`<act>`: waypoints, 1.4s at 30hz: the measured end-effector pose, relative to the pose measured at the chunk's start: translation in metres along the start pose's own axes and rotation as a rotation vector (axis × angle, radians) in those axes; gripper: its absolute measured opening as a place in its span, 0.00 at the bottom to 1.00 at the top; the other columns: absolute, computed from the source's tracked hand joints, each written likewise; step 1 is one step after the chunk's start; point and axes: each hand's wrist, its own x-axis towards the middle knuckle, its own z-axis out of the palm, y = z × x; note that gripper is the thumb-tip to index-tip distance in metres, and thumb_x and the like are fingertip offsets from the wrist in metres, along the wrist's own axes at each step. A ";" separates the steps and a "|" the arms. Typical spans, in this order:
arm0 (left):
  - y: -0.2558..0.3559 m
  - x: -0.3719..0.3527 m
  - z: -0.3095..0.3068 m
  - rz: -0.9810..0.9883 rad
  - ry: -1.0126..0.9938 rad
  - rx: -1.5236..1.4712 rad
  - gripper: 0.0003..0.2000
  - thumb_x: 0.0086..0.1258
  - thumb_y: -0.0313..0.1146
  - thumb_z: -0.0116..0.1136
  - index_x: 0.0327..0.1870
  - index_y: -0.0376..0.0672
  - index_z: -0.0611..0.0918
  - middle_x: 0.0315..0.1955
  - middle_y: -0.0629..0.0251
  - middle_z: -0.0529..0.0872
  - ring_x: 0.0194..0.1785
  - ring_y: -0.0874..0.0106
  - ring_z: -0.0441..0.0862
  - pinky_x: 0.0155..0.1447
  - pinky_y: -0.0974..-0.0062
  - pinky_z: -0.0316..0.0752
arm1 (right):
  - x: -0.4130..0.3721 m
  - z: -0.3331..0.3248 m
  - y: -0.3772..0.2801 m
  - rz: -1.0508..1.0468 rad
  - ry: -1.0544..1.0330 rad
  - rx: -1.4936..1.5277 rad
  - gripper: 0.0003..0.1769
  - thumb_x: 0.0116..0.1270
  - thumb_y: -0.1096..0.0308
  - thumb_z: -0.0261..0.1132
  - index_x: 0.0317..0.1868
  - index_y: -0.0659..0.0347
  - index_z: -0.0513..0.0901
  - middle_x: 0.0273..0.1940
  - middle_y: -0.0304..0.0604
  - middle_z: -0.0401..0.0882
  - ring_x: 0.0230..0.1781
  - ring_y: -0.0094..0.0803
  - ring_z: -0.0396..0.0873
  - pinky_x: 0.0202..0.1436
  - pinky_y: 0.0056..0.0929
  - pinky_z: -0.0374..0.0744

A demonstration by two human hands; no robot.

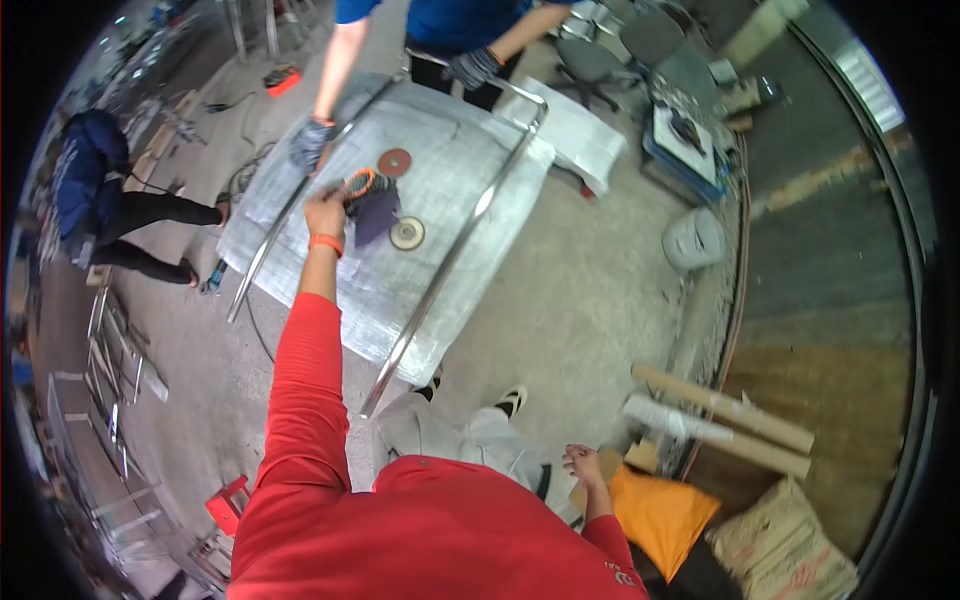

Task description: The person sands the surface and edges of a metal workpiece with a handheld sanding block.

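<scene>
My left hand [325, 217] reaches over the covered table [462, 150] with its fingers curled, beside a bent metal tube frame [440, 275] and next to an orange-and-black item [361, 184]; what the fingers hold is too small to tell. A dark purple sheet [374, 218], a reddish disc [394, 162] and a pale round disc [407, 234] lie inside the frame. Low on the right, away from the table, my right hand [581, 463] hangs with nothing visible in it, its fingers loosely bent and apart.
Across the table a co-worker in blue has one gloved hand [312, 145] at the frame's left tube and another [473, 68] at its far end. Another person [95, 190] bends at the left. A bucket [694, 239], chairs [588, 62] and cardboard lengths [740, 405] stand or lie right.
</scene>
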 end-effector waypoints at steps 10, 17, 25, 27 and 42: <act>-0.032 -0.095 0.044 -0.294 0.204 -0.364 0.15 0.70 0.21 0.54 0.56 0.28 0.79 0.37 0.57 0.87 0.26 0.74 0.81 0.25 0.79 0.72 | 0.048 0.113 -0.378 -0.984 -0.373 -0.261 0.38 0.62 0.60 0.73 0.71 0.61 0.69 0.57 0.54 0.81 0.58 0.39 0.80 0.60 0.35 0.77; -0.045 -0.108 -0.001 -0.324 0.272 -0.361 0.15 0.68 0.18 0.54 0.56 0.28 0.79 0.38 0.56 0.87 0.28 0.73 0.81 0.29 0.75 0.76 | 0.069 0.281 -0.468 -1.065 -0.357 -0.494 0.33 0.57 0.72 0.66 0.66 0.64 0.73 0.50 0.63 0.83 0.54 0.56 0.81 0.58 0.42 0.78; -0.009 -0.120 -0.087 -0.246 0.519 -0.524 0.19 0.69 0.15 0.48 0.61 0.25 0.73 0.47 0.44 0.85 0.47 0.58 0.86 0.53 0.63 0.84 | 0.137 0.276 -0.548 -0.612 -0.431 -0.375 0.27 0.60 0.72 0.70 0.61 0.64 0.76 0.39 0.61 0.86 0.43 0.56 0.86 0.52 0.46 0.85; 0.007 -0.125 -0.081 -0.226 0.528 -0.535 0.17 0.68 0.16 0.49 0.58 0.24 0.76 0.45 0.47 0.85 0.44 0.63 0.86 0.51 0.67 0.83 | 0.144 0.272 -0.565 -0.775 -0.302 -0.566 0.31 0.60 0.68 0.71 0.64 0.62 0.73 0.46 0.61 0.83 0.48 0.55 0.84 0.54 0.47 0.84; 0.094 -0.170 0.064 -0.065 0.647 -0.718 0.17 0.71 0.17 0.50 0.60 0.23 0.73 0.42 0.52 0.86 0.43 0.66 0.86 0.44 0.70 0.83 | 0.071 0.265 -0.579 -1.192 -1.163 -0.386 0.28 0.65 0.56 0.71 0.59 0.68 0.79 0.52 0.55 0.83 0.53 0.38 0.82 0.57 0.34 0.78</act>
